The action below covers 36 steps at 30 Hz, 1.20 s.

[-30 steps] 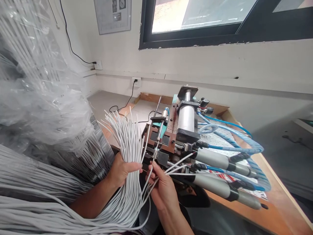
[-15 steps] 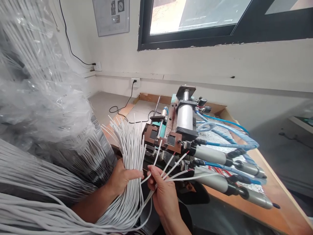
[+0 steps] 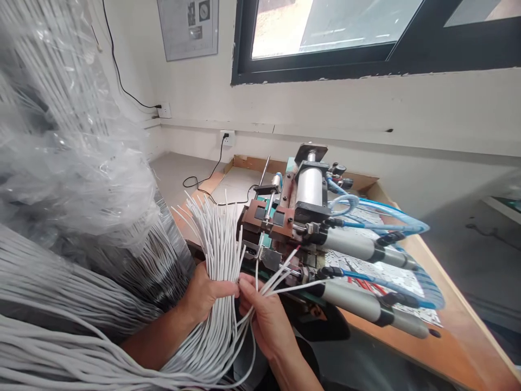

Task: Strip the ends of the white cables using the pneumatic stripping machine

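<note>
My left hand (image 3: 205,296) is wrapped round a thick bundle of grey-white cables (image 3: 220,250), its thumb across the front and the cut ends fanning upward. Close beside it, thumb near thumb, my right hand (image 3: 264,315) is closed on several separate cables (image 3: 280,278) that splay to the right; red shows at one tip. Another cable stands upright from the right hand, its tip at the jaws of a pneumatic machine (image 3: 266,217) that looks like a wire stripper. The two brown jaw blocks are close together. The right fingertips are partly hidden behind the cables.
Air cylinders (image 3: 350,244) with blue hoses (image 3: 391,214) reach right across a wooden-edged bench (image 3: 459,353). On the left hang masses of cable wrapped in clear plastic (image 3: 73,179). A black power cord (image 3: 211,174) runs from a wall socket (image 3: 227,138) behind.
The machine's brown jaw blocks have closed toward each other, and its right cylinders have shifted left. My right hand has moved slightly left, against the left thumb. The left grip is unchanged.
</note>
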Tool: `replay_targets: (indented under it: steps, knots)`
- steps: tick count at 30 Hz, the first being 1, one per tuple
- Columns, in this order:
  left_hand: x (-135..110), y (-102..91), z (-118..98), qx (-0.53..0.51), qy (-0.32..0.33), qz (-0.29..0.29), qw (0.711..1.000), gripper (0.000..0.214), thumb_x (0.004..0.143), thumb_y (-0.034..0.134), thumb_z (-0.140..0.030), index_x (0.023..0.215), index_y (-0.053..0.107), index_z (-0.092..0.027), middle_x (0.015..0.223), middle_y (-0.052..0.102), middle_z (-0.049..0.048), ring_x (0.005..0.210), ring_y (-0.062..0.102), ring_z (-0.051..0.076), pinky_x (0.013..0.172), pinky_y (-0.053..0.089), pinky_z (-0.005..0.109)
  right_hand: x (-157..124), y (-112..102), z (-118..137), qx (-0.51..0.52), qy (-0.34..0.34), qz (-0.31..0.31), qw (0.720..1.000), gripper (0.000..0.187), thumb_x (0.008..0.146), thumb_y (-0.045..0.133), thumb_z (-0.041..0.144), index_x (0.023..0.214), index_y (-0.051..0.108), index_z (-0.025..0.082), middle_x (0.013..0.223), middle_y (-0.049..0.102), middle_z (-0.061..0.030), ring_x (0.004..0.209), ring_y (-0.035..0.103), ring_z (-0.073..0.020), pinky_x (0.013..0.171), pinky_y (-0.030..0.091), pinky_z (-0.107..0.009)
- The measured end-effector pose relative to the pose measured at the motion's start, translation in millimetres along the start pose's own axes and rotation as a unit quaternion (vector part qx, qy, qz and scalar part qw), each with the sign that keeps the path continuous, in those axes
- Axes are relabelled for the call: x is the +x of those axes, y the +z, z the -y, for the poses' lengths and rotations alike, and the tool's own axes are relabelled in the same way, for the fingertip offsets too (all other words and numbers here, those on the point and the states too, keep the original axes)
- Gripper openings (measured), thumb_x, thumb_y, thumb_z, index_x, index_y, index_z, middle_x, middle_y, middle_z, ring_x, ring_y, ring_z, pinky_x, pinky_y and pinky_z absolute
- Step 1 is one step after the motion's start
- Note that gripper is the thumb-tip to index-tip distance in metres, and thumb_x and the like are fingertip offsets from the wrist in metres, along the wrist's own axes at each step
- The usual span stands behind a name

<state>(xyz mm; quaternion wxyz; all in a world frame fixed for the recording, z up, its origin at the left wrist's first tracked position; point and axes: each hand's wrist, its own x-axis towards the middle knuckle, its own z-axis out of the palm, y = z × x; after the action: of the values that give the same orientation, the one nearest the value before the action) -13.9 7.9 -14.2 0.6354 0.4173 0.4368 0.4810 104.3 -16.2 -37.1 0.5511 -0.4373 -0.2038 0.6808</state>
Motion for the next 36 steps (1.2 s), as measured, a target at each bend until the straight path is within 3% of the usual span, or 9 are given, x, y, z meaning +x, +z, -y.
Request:
replay_targets:
  steps: [3, 6, 9, 12, 15, 23, 31, 36]
  knots:
    - [0.7, -1.7, -3.4, -0.016, 0.013, -0.015, 1.000, 0.019, 0.052, 0.067, -0.010, 0.071, 0.064, -0.014, 0.060, 0.062, -0.0021, 0.057, 0.054, 0.013, 0.056, 0.043, 0.024, -4.2, -4.0, -7.2, -0.106, -0.068, -0.002, 0.992, 0.027, 0.064, 0.070, 0.036, 0.083, 0.069, 0.017, 0.059, 0.056, 0.0003, 0.054, 0.046, -0.0120, 0.051, 0.035, -0.024]
    - [2.3, -2.6, -6.9, -0.016, 0.022, -0.020, 0.999, 0.022, 0.051, 0.068, -0.009, 0.073, 0.065, -0.013, 0.064, 0.065, -0.0006, 0.061, 0.056, 0.014, 0.062, 0.044, 0.026, -9.4, -7.0, -10.7, -0.194, -0.146, -0.004, 0.970, 0.020, 0.067, 0.066, 0.036, 0.074, 0.071, 0.018, 0.058, 0.055, -0.0002, 0.059, 0.047, -0.0148, 0.057, 0.037, -0.027]
    - [5.0, -2.8, -8.2, -0.021, 0.017, -0.008, 1.000, 0.013, 0.052, 0.068, -0.010, 0.064, 0.065, -0.012, 0.058, 0.064, 0.0002, 0.057, 0.057, 0.015, 0.059, 0.044, 0.026, -10.9, -7.4, -9.4, -0.194, -0.182, -0.047, 0.963, 0.019, 0.067, 0.066, 0.037, 0.068, 0.069, 0.018, 0.063, 0.058, -0.0012, 0.058, 0.046, -0.0137, 0.054, 0.036, -0.026]
    - [8.7, -2.6, -8.4, -0.055, -0.011, 0.002, 0.998, 0.012, 0.052, 0.068, -0.009, 0.062, 0.064, -0.012, 0.055, 0.063, -0.0007, 0.053, 0.058, 0.015, 0.056, 0.046, 0.027, -6.8, -5.3, -4.6, -0.098, -0.139, -0.098, 0.981, 0.025, 0.066, 0.066, 0.040, 0.074, 0.069, 0.016, 0.062, 0.061, -0.0021, 0.053, 0.046, -0.0122, 0.049, 0.035, -0.024]
    - [12.3, -1.8, -9.9, -0.077, -0.023, 0.011, 0.997, 0.019, 0.051, 0.068, -0.009, 0.069, 0.065, -0.012, 0.059, 0.064, -0.0005, 0.055, 0.060, 0.016, 0.056, 0.048, 0.028, -0.1, -2.0, 1.6, 0.010, -0.091, -0.102, 0.991, 0.028, 0.060, 0.072, 0.036, 0.077, 0.068, 0.015, 0.065, 0.064, -0.0036, 0.053, 0.048, -0.0109, 0.049, 0.038, -0.023]
    - [19.4, 2.5, -14.3, -0.067, -0.001, 0.016, 0.998, 0.021, 0.053, 0.068, -0.010, 0.074, 0.064, -0.011, 0.061, 0.063, 0.0002, 0.053, 0.058, 0.014, 0.053, 0.049, 0.027, 12.8, 2.8, 9.7, 0.160, -0.040, -0.106, 0.981, 0.023, 0.052, 0.078, 0.022, 0.069, 0.067, 0.013, 0.057, 0.058, 0.0009, 0.046, 0.041, -0.0045, 0.039, 0.033, -0.016]
    - [23.2, 4.7, -14.9, -0.011, 0.023, -0.019, 0.999, 0.023, 0.053, 0.068, -0.013, 0.075, 0.061, -0.013, 0.058, 0.059, -0.0016, 0.050, 0.053, 0.013, 0.050, 0.046, 0.026, 18.9, 5.7, 14.6, 0.180, 0.002, -0.098, 0.979, 0.021, 0.051, 0.077, 0.021, 0.065, 0.062, 0.015, 0.056, 0.057, 0.0017, 0.042, 0.041, -0.0054, 0.035, 0.032, -0.018]
    - [20.4, 5.9, -14.6, 0.045, 0.050, -0.035, 0.997, 0.026, 0.052, 0.068, -0.013, 0.077, 0.061, -0.015, 0.065, 0.060, -0.0019, 0.062, 0.055, 0.015, 0.059, 0.046, 0.026, 8.1, 10.7, 7.7, 0.114, -0.001, -0.065, 0.991, 0.026, 0.053, 0.077, 0.029, 0.071, 0.064, 0.015, 0.062, 0.060, 0.0000, 0.057, 0.052, -0.0126, 0.053, 0.042, -0.024]
